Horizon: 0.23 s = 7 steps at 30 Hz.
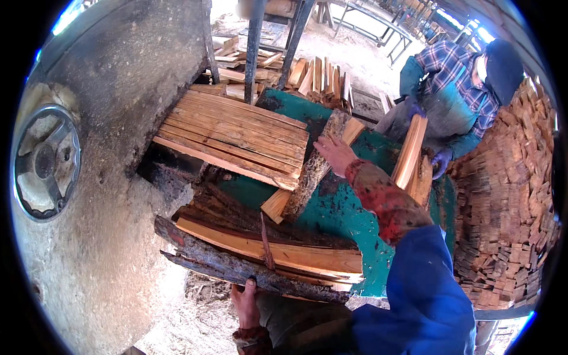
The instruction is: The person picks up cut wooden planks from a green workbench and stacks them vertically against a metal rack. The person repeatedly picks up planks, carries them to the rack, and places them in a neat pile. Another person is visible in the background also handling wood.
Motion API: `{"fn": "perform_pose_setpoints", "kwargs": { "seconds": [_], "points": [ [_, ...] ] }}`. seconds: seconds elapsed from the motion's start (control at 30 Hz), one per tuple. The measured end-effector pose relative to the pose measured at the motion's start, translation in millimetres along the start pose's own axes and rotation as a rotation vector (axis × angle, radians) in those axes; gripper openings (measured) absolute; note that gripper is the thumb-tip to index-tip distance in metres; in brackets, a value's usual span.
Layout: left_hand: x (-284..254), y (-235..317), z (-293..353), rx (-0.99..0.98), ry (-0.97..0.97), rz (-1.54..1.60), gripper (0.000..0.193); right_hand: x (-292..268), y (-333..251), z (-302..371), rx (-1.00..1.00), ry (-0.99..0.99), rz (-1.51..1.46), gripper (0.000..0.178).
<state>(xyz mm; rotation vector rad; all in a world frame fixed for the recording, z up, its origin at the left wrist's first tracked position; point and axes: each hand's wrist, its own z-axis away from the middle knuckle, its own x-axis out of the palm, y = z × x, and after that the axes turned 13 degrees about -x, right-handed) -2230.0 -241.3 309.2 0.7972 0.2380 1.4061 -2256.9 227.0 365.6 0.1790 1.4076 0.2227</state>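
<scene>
At the near edge of the green table, my left hand (245, 303) is closed on a long bark-covered slab (236, 269), its thumb pressed on top. Beside that slab lie bare wooden strips (278, 253) and a thin upright sliver of bark (266, 239). My right hand (337, 155) rests with fingers spread on the upper part of a bark-edged board (318, 170), which lies slanted across the table. Left of this board, several planks (231, 133) sit side by side, their right ends close to it.
A large metal housing with a handwheel (45, 161) stands at the left. Across the green table (343, 210), a gloved co-worker (447, 97) handles wooden pieces (410, 151). Stacked wood (503, 201) rises at the right. More cut pieces (319, 77) lie behind the table, near metal posts (253, 50).
</scene>
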Motion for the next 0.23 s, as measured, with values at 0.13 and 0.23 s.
{"fn": "perform_pose_setpoints", "kwargs": {
  "seconds": [0.13, 0.23],
  "points": [
    [-5.9, -8.6, -3.1, -0.01, 0.046, -0.024, 0.061, 34.4, 17.9, -22.0, -0.133, -0.075, 0.082, 0.072],
    [-11.9, -10.8, -5.2, -0.027, 0.029, -0.025, 0.064, 28.1, 17.0, -25.7, -0.126, -0.271, 0.028, 0.076]
  ]
}}
